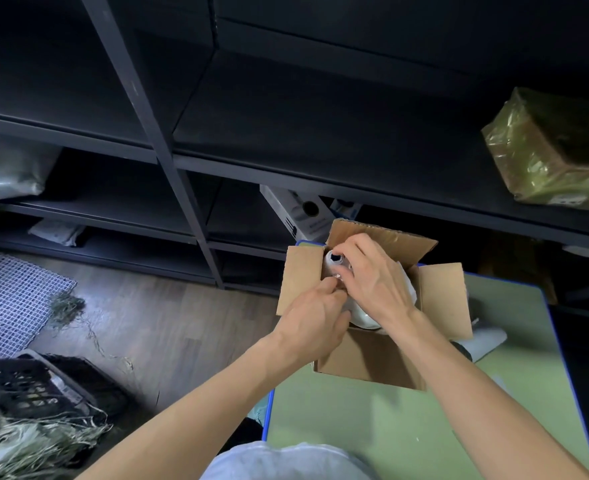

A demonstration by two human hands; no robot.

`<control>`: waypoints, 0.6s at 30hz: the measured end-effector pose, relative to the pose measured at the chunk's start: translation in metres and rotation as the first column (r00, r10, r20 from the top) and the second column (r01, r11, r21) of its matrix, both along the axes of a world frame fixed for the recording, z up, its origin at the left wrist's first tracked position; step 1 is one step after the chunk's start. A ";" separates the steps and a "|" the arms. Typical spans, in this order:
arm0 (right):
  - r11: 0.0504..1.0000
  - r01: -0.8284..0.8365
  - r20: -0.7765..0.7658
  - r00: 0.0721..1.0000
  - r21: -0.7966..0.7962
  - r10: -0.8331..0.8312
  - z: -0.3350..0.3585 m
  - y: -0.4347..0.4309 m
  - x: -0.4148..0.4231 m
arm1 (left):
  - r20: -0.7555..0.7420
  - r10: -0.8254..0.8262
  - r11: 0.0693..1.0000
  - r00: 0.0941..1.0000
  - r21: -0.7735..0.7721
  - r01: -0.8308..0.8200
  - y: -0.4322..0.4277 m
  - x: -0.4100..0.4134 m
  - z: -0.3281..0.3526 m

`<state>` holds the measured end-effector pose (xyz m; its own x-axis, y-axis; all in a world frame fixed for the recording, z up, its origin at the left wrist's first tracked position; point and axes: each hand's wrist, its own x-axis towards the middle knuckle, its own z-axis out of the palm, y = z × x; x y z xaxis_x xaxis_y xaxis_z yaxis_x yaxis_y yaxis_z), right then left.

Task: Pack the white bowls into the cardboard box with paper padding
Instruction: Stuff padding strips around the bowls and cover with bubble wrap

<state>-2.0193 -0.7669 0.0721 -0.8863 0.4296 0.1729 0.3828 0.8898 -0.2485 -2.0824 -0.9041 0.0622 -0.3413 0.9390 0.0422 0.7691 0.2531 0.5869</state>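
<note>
An open cardboard box (366, 362) stands on a green table (407, 427), flaps spread outward. Both my hands reach into its top. My right hand (376, 278) curls over a white rolled object with a dark opening (334, 259) at the box's far left corner. My left hand (315, 317) pinches at the same white material just below it. Under my right wrist a white bowl's rim (366, 320) shows inside the box. White paper (412, 289) peeks out beside my right hand. The rest of the box's inside is hidden by my hands.
A grey roll (483, 342) lies on the table right of the box. Dark metal shelving (182, 174) stands behind, holding a plastic-wrapped parcel (549, 150) and a white carton (300, 213). On the floor at the left are a black crate (26, 386), straw and a white mesh panel (12, 299).
</note>
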 end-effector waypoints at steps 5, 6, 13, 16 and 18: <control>0.998 -0.048 0.034 0.998 -0.034 0.049 -0.014 0.001 -0.001 | -0.006 -0.031 0.999 1.000 -0.025 0.031 -0.004 -0.002 0.002; 0.999 -0.037 0.019 0.999 -0.020 0.037 -0.014 0.001 -0.001 | -0.002 -0.041 0.999 0.999 -0.032 0.041 -0.005 -0.003 0.001; 0.999 -0.049 0.084 0.995 -0.013 0.050 -0.004 0.003 0.009 | 0.018 -0.081 0.996 0.997 -0.047 0.082 -0.009 -0.002 0.002; 0.996 -0.088 0.230 0.969 -0.014 0.089 -0.005 0.003 0.008 | 0.022 -0.087 0.995 0.996 -0.037 0.087 -0.010 -0.002 0.004; 0.995 -0.096 0.253 0.962 -0.040 0.103 -0.007 0.002 0.008 | 0.013 -0.091 0.995 0.996 -0.037 0.092 -0.012 -0.002 0.005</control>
<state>-2.0116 -0.7648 0.0647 -0.9381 0.3381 -0.0747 0.3462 0.9209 -0.1792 -2.0845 -0.9166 0.0676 -0.2539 0.9672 0.0029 0.7832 0.2038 0.5874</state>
